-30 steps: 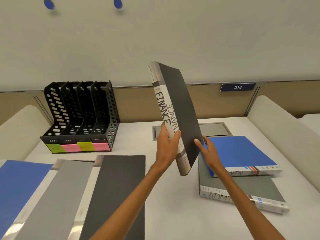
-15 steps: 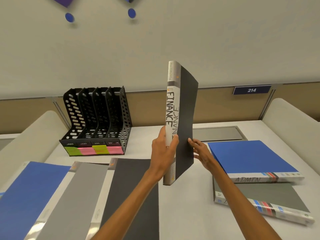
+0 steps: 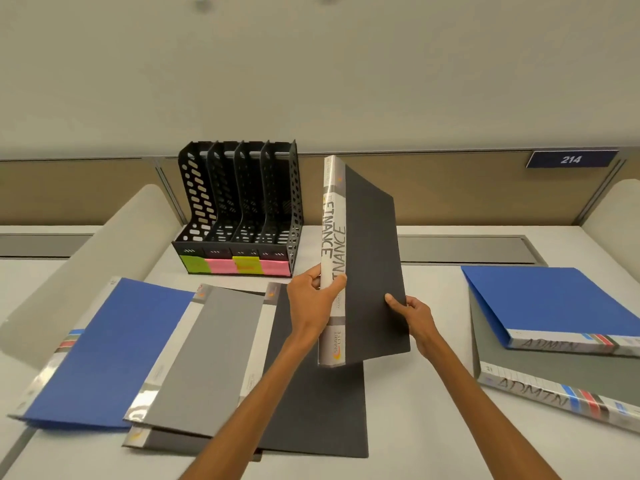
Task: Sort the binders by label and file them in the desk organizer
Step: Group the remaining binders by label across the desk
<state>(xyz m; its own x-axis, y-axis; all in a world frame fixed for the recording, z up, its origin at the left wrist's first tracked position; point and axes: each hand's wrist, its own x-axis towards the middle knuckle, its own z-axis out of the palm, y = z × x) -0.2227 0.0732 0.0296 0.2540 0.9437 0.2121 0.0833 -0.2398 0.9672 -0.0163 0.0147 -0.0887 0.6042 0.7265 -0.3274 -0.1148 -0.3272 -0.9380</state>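
Observation:
I hold a dark grey binder point(image 3: 372, 258) upright above the desk, its white spine marked FINANCE facing me. My left hand point(image 3: 313, 299) grips the spine low down. My right hand point(image 3: 414, 315) pinches the cover's lower right edge. The black desk organizer point(image 3: 239, 209) stands behind and left of the binder, with several empty slots and green and pink sticky labels along its front. A blue binder point(image 3: 114, 351), a light grey binder point(image 3: 204, 358) and a dark grey binder point(image 3: 318, 410) lie overlapped at left. A blue ADMIN binder point(image 3: 554, 303) lies on a grey ADMIN binder point(image 3: 554, 379) at right.
The white desk point(image 3: 426, 403) is bounded by cream side dividers point(image 3: 93, 268) and a tan back panel with a 214 plate point(image 3: 571, 159). A grey cable hatch point(image 3: 467, 249) is set into the desk behind the held binder.
The FINANCE binder has come lower and nearer the organizer. My right hand shifted from the cover's face to its lower right edge. The view swung left.

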